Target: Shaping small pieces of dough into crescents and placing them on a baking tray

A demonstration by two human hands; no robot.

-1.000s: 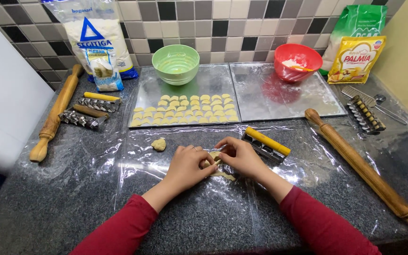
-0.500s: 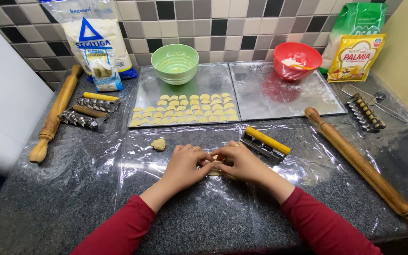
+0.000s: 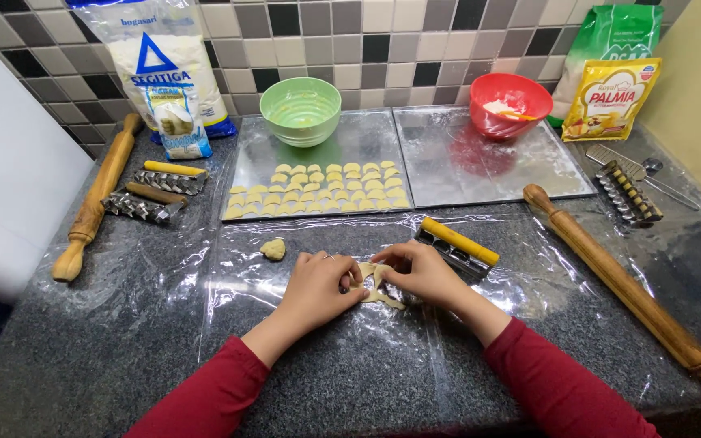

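1. Fingertips of left hand (image 3: pixel 320 284) and right hand (image 3: pixel 422 272) pinched together on a flat piece of pale dough (image 3: pixel 375 285); thumbs nearly meeting over its middle; dough lying on the clear plastic sheet (image 3: pixel 285 341) over the dark granite counter (image 3: pixel 58 357).
2. Just beside the right hand, a yellow-handled metal cutter (image 3: pixel 458 246); near the left hand, a small dough lump (image 3: pixel 273 248).
3. Beyond the hands, a steel tray (image 3: pixel 277 158) bearing rows of small folded dough pieces (image 3: pixel 318 190); a second tray (image 3: pixel 529 174) to its right.
4. Behind the trays, a green bowl (image 3: pixel 300 109) and a red bowl (image 3: pixel 509 104); flour bag (image 3: pixel 160 69) at back left; yellow and green packets (image 3: pixel 614 81) at back right.
5. At far left, a wooden rolling pin (image 3: pixel 95 199) with two crimping cutters (image 3: pixel 152 195) beside it; at right, another long rolling pin (image 3: pixel 626 292).
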